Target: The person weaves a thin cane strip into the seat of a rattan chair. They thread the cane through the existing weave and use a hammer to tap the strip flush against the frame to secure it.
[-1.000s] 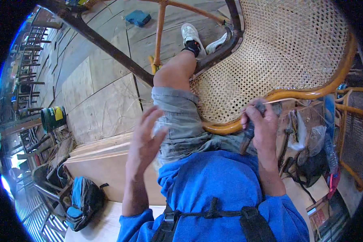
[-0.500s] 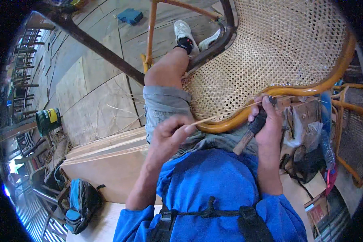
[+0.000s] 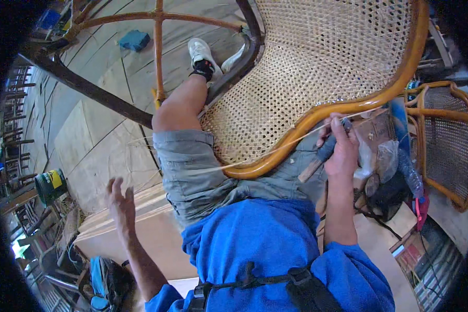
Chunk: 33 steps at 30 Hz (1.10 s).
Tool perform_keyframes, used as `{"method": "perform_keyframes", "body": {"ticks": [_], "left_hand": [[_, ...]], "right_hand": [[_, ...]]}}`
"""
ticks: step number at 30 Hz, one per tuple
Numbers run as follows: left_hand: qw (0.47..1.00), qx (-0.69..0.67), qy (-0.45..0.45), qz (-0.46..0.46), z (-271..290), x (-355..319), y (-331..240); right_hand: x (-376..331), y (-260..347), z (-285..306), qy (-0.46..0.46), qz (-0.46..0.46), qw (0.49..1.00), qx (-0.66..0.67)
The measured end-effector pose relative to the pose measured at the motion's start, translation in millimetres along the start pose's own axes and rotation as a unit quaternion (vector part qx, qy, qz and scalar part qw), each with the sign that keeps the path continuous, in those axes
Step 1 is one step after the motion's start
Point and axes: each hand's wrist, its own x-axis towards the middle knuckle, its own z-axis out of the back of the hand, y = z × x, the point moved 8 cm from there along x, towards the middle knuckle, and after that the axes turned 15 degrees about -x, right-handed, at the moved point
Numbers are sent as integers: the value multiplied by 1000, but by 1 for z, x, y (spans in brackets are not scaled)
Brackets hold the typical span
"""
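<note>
Far left, beside the green can (image 3: 50, 185) and the wooden bench edge (image 3: 140, 229): left hand (image 3: 120, 204) swung out wide and low, fingers spread, palm open, nothing held — half a second ago up at the chair rim, pinched on the cane strand. Strand end let go, then; a long pull seemingly just finished, slack drawn through the weave. Further right, across the grey shorts: pale cane strand (image 3: 275, 152) stretched in a shallow line from near the knee up toward the right hand. Above it, woven cane seat (image 3: 307, 67) bounded by the curved rattan rim (image 3: 317, 117), resting over the lap. Right hand (image 3: 340, 145) closed around a dark-handled tool (image 3: 322, 153), thumb and fingers also pinching the strand at the rim. Open room on the left over bare floor; right side cramped by a wooden box (image 3: 374, 130), bags and a second rattan chair (image 3: 444, 130).
</note>
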Motion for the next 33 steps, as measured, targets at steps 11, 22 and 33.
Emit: {"method": "perform_keyframes", "body": {"ticks": [11, 22, 33], "left_hand": [[889, -300, 337, -75, -178, -3, -255], [937, -183, 292, 53, -125, -4, -140], [885, -372, 229, 163, -120, 2, -155]], "right_hand": [[-49, -14, -46, 58, -81, 991, -90], [4, 10, 25, -46, 24, 998, -34], [-41, -8, -19, 102, -106, 987, 66]]}}
